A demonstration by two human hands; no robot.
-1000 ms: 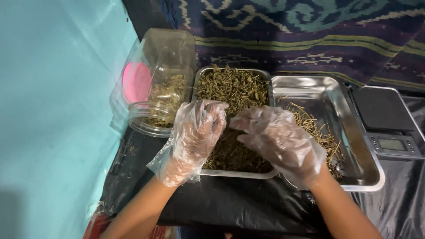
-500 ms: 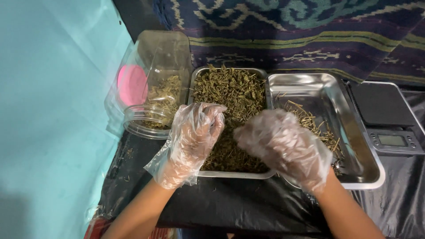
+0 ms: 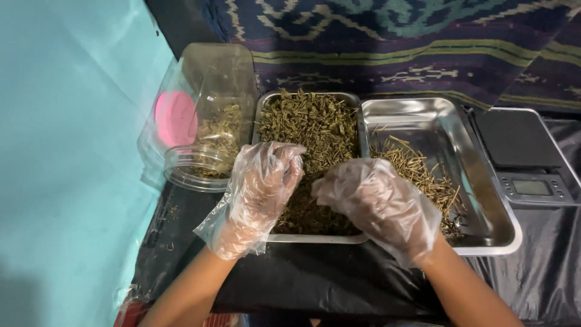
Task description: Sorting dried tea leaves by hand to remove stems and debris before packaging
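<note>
The herbs lay heaped in the left tray, and both gloved hands worked over its near end: the left hand curled, its grip pinching down into the pile, the right hand bunched, though what it held I couldn't tell. Best, I judged, to pick small pinches and drop stems into the right tray. Since half a second before, both hands had drawn slightly closer; jar and scale stayed put.
</note>
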